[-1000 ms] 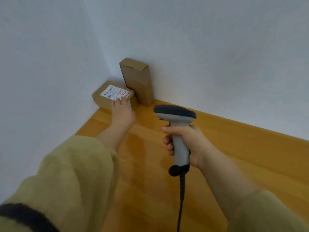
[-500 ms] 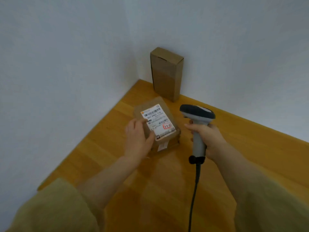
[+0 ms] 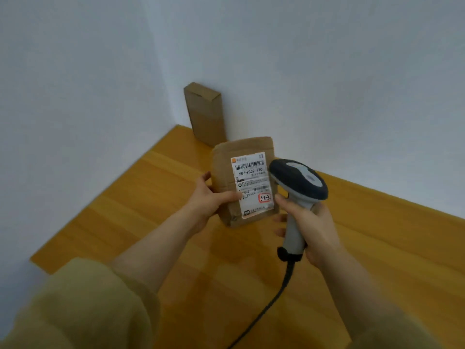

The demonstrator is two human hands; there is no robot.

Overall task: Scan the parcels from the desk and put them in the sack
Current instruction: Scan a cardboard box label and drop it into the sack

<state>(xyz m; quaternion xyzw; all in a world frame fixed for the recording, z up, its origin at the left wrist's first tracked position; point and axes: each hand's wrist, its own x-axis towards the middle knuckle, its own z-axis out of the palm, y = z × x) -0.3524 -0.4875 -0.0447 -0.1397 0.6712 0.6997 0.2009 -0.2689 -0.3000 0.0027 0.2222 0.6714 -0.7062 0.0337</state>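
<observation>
Scanner (image 3: 299, 182) beside a held parcel (image 3: 224, 170)
My right hand (image 3: 310, 224) grips the scanner's handle; my left hand (image 3: 208, 197) holds the labelled parcel upright over the worktop (image 3: 151, 197). Behind, a tall box (image 3: 205, 114) stands against the wall.

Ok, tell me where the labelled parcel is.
Head view, centre: the labelled parcel is held by the left hand, left of the scanner, above the desk.

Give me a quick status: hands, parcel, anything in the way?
Left hand holds labelled parcel above desk. Right hand grips scanner, head beside label. Tall box upright at wall behind, clear of both. Sack not in view.
</observation>
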